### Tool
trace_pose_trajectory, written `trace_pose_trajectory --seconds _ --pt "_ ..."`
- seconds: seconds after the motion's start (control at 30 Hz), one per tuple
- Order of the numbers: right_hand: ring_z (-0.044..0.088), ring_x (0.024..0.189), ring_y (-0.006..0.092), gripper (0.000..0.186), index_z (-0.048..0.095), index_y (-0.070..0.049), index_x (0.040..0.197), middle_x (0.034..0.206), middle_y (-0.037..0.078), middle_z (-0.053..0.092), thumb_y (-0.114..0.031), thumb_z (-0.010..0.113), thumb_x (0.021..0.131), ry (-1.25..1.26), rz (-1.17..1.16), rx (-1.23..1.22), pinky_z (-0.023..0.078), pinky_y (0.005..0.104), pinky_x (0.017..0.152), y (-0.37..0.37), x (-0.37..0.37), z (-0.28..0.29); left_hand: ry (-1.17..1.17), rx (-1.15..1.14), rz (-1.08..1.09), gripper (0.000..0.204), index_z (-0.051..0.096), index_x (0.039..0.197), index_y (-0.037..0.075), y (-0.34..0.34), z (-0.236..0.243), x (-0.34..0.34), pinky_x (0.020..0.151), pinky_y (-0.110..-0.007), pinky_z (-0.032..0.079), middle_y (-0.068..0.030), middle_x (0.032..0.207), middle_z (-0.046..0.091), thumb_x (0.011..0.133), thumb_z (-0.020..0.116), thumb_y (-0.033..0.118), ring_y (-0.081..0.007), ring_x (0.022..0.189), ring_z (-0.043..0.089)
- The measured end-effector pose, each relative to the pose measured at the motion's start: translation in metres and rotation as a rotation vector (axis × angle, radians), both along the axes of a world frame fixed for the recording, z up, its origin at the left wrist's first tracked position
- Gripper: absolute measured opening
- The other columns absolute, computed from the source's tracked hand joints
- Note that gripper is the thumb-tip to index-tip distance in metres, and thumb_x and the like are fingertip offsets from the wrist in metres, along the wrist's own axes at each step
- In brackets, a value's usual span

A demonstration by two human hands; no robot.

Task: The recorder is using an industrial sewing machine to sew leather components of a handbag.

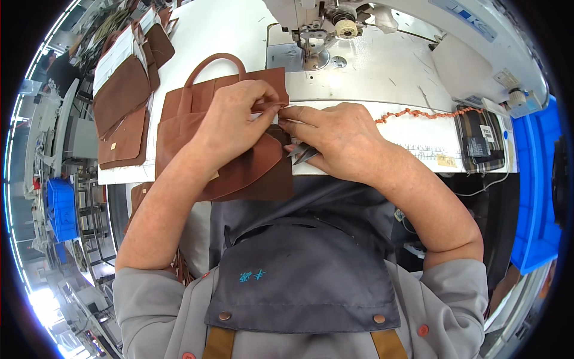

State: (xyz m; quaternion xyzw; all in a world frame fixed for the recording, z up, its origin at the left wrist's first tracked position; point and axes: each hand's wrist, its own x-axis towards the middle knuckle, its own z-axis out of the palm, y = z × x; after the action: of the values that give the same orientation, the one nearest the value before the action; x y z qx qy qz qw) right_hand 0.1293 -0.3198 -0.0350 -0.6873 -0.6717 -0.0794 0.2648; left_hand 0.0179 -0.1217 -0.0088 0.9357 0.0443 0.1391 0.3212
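White worktable (209, 30) topped by an industrial sewing machine (484, 33), handled brown leather bag (182, 133) draped over its front edge, leather panels (121, 99) stacked left, bag's edge hidden and apparently pinched by closed fingers of left hand (233, 119) and right hand (344, 139), snips (307, 154) also held in the latter.

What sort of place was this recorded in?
Probably a bag-sewing workshop or small factory. A large white sewing machine stands at the work surface, an unfinished-looking brown bag with a handle lies before it, and more brown pieces are stacked at left.
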Motion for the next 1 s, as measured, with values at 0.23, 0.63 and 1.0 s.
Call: trace_pose_trajectory --seconds 0.23,0.63,1.0 --pt "0.073 0.080 0.0249 0.028 0.072 -0.005 0.102 0.119 0.003 0.071 -0.022 0.077 0.080 -0.003 0.023 0.038 0.056 0.0397 0.061 0.004 -0.002 0.000 0.009 0.008 0.036 0.016 0.072 0.103 -0.002 0.002 -0.010 -0.002 0.079 -0.033 0.059 -0.0139 0.096 0.076 0.087 0.069 0.001 -0.0234 0.089 0.075" --pt "0.073 0.079 0.0248 0.026 0.071 -0.006 0.100 0.120 0.002 0.073 -0.025 0.076 0.083 -0.033 0.037 -0.016 0.055 0.0388 0.059 0.006 0.001 0.003 0.059 -0.055 -0.030 0.013 0.073 0.102 -0.001 0.014 -0.005 0.001 0.077 -0.030 0.058 -0.0104 0.094 0.077 0.090 0.070 0.002 -0.0186 0.087 0.075" --pt "0.073 0.081 0.0255 0.026 0.072 -0.007 0.104 0.121 0.001 0.072 -0.025 0.075 0.085 -0.007 0.041 -0.031 0.057 0.0395 0.063 0.007 0.002 0.001 0.148 -0.117 -0.130 0.012 0.071 0.102 -0.002 0.024 0.003 0.006 0.080 -0.029 0.056 -0.0103 0.096 0.075 0.090 0.070 0.001 -0.0175 0.091 0.072"
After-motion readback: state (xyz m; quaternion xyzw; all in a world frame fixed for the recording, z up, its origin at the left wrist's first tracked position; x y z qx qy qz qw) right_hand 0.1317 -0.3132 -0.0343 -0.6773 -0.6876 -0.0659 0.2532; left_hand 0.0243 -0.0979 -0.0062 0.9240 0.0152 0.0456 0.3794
